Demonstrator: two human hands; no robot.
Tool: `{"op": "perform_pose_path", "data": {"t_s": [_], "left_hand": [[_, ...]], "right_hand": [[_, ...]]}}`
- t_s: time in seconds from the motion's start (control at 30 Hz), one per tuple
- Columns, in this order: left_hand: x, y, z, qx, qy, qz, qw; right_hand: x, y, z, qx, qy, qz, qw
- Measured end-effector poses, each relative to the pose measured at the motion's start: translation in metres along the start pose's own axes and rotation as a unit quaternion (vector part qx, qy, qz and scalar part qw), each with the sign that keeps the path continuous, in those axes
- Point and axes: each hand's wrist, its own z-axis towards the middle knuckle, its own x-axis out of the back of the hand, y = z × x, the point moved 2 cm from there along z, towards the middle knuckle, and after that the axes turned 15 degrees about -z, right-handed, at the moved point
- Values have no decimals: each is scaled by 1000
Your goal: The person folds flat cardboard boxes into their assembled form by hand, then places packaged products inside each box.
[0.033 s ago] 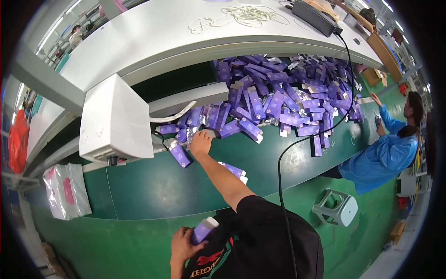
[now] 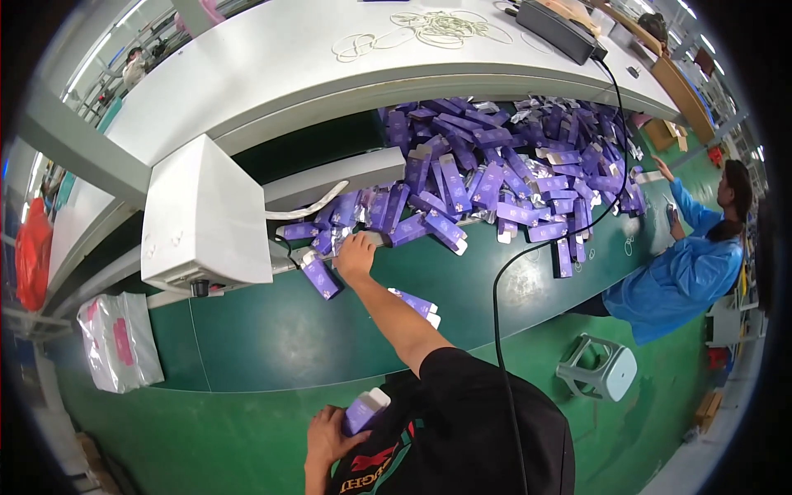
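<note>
Green conveyor belt (image 2: 272, 330) runs under a white overhead shelf (image 2: 272, 74), factory floor around it. White box-shaped housing (image 2: 202, 216) sits over the belt at left.

Large heap of purple cartons (image 2: 503, 177), mixed with silvery pouches, covers the belt to the right of the housing; heap looks barely reduced.

Right hand (image 2: 355, 254) is stretched out to the near edge of the heap, fingers curled down onto a carton there; whether it is truly gripped I cannot tell, since the back of the hand hides the fingertips.

Left hand (image 2: 330, 436) is held close to the body, fingers closed around one purple carton with a white end flap (image 2: 365, 409).

Two loose cartons lie apart from the heap: one (image 2: 320, 276) just left of the right hand, one (image 2: 417, 304) beside the forearm.

Judgement: early to middle stage. One carton in hand, one being reached, nearly all of the heap left.

Co-worker in a blue coat (image 2: 676, 276) stands at the far right of the belt. Grey stool (image 2: 598, 370) on the floor; black cable (image 2: 503, 272) hangs across the belt.
</note>
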Motion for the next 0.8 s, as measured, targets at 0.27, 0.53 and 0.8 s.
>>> {"op": "perform_pose_path", "data": {"t_s": [0.27,0.53,0.8], "left_hand": [[29,-5,-7,61,245,-218,943],[82,41,9,-50,375,-192,906],[68,44,44,-78,306,-336,887]], "right_hand": [[-3,3,-15,118,27,-69,990],[32,52,-3,129,42,187,973],[174,113,-151,2,-324,739,590]]}}
